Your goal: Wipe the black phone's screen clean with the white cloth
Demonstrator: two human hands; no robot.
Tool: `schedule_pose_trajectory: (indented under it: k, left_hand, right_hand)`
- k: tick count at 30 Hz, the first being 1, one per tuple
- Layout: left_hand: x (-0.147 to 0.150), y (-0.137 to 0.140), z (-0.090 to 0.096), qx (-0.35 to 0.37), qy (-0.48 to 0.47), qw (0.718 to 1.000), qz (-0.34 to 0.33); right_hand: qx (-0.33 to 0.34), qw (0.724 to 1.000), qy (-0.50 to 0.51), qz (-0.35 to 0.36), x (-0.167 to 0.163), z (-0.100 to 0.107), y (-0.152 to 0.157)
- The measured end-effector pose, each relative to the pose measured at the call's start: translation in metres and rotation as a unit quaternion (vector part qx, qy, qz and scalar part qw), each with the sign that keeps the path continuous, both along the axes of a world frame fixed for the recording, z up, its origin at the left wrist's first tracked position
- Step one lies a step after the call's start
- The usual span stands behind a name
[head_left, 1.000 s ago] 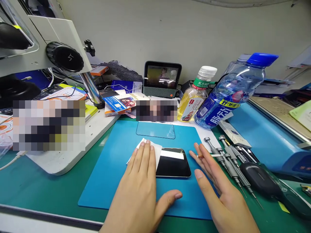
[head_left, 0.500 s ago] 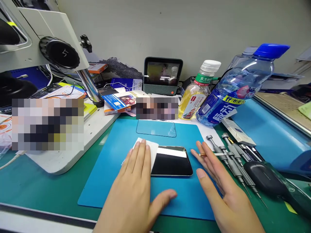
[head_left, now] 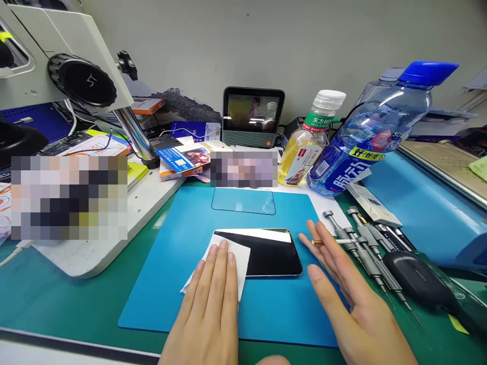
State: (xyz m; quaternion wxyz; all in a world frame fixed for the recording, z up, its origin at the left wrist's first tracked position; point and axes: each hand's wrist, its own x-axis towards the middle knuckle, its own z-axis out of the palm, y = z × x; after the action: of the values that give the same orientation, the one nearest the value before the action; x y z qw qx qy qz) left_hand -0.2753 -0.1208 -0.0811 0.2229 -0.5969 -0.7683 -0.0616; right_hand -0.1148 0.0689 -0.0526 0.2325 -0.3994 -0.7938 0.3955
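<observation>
A phone point(head_left: 272, 259) lies screen up on the blue mat point(head_left: 152, 284), its black glass reflecting a white band. My left hand point(head_left: 213, 309) rests flat, fingers stretched, on a white wipe point(head_left: 241, 256) that covers the phone's left and lower-left part. Beside the phone's right end, my right hand point(head_left: 353, 299) is held on edge with the thumb apart. Between its fingers sits a thin white stick with a brown end, apparently a cigarette point(head_left: 317, 242). A clear, dark-edged glass screen panel point(head_left: 243, 201) lies behind the phone.
Several precision screwdrivers point(head_left: 367, 253) and a black case point(head_left: 413, 279) lie at right. A yellow drink bottle point(head_left: 300, 152) and a blue-capped bottle point(head_left: 365, 137) stand behind. A microscope stand point(head_left: 137, 137) rises from a white base point(head_left: 91, 258) at left. A small display point(head_left: 253, 116) faces me.
My left hand and the wipe have slid toward me over the phone, baring its upper-left corner. The right hand has barely moved.
</observation>
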Motion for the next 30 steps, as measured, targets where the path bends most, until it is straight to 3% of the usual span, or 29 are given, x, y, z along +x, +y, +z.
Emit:
schedule_pose_trajectory:
  k: [7,16,24,30]
  left_hand:
    - [-0.004,0.031,0.021,0.025,-0.064,0.996,0.052]
    - [-0.004,0.004,0.004,0.021,0.012,1.0,-0.013]
    - [-0.007,0.041,0.022,0.031,-0.053,0.997,0.055]
    - [0.004,0.019,-0.002,0.039,0.002,0.999,-0.008]
  right_hand:
    - [-0.008,1.0,0.014,0.005,-0.001,0.002,-0.003]
    - [-0.016,1.0,0.005,0.003,-0.002,0.003,-0.002]
    - [-0.005,1.0,0.018,0.014,-0.001,0.002,-0.002]
    - [0.0,1.0,0.008,0.011,0.0,0.001,-0.002]
